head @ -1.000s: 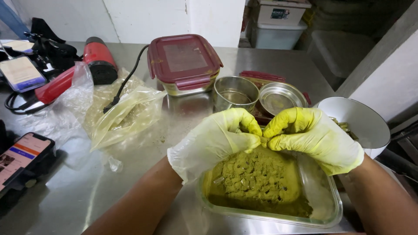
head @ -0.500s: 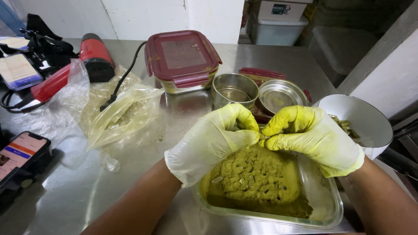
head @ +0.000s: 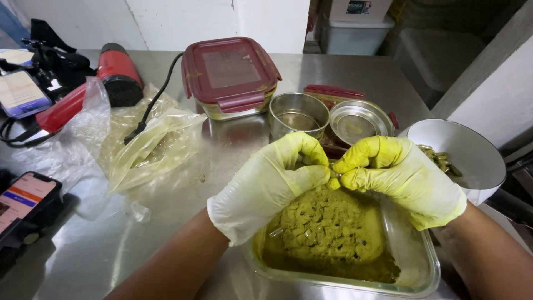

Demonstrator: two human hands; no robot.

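Pinching together above green powder [head: 327, 233] in glass container [head: 413, 278]: gloved hands.

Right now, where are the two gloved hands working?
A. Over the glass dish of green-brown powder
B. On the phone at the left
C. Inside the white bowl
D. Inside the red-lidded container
A: the left hand and right hand meet fingertip to fingertip just above the glass dish with its heap of green-brown powder.
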